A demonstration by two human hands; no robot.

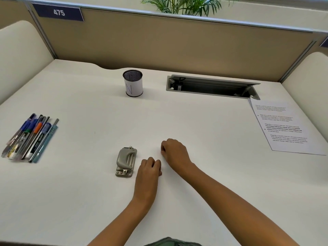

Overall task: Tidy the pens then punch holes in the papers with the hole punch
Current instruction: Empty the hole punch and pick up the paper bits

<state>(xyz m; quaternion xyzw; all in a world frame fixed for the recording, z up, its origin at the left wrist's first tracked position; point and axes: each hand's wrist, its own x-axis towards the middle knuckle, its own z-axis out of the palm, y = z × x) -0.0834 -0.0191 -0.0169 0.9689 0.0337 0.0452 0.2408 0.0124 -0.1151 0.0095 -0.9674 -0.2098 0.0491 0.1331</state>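
Left hand [149, 168] and right hand [174, 151] rest curled, holding nothing, tips tucked from sight, on the smooth white desk [85, 103], right of the grey metal hole punch [126, 161].

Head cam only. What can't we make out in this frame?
Papers: head view, print too small and blurred to read; sheet count unclear.
Pens: head view, overlapping and blurred; exact count unclear.
Left hand and right hand: head view, curled fingers hide the palms; any contents unseen.
Hole punch: head view, its lever covers the slot.
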